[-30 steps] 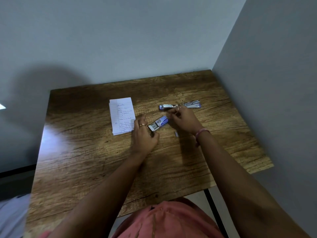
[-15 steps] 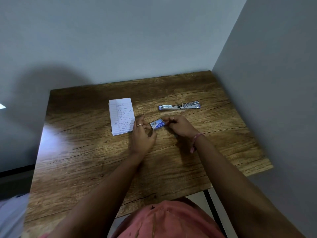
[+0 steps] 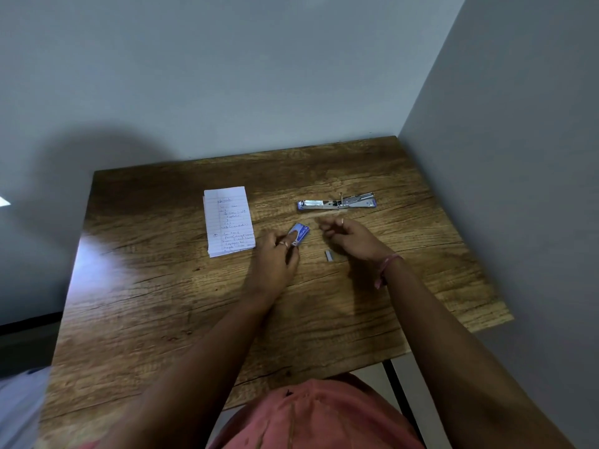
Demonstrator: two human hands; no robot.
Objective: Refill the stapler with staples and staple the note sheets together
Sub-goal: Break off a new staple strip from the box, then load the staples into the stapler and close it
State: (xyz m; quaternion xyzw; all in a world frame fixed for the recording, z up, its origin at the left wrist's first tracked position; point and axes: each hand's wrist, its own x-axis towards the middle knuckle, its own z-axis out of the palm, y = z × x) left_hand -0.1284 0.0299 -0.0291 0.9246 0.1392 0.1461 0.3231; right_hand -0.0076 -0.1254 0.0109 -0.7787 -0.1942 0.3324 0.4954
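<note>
The silver stapler [image 3: 337, 202] lies opened out flat on the wooden table [image 3: 162, 303], toward the back right. A stack of lined, handwritten note sheets [image 3: 228, 220] lies to its left. My left hand [image 3: 275, 257] pinches the small blue staple box [image 3: 300, 232] against the table, with a finger on top of it. My right hand [image 3: 350, 236] hovers just right of the box and in front of the stapler; it is blurred, its fingers are loosely curled and nothing shows in it. A short strip of staples [image 3: 329, 256] lies loose on the table beneath my right palm.
The table stands in a corner, with a grey wall [image 3: 259, 76] behind and another [image 3: 518, 157] close on the right. A black table leg [image 3: 398, 393] shows below the front edge.
My right hand reached back from the stapler to the staple box, then let go of it and drew away to the right. My left hand has kept hold of the box.
</note>
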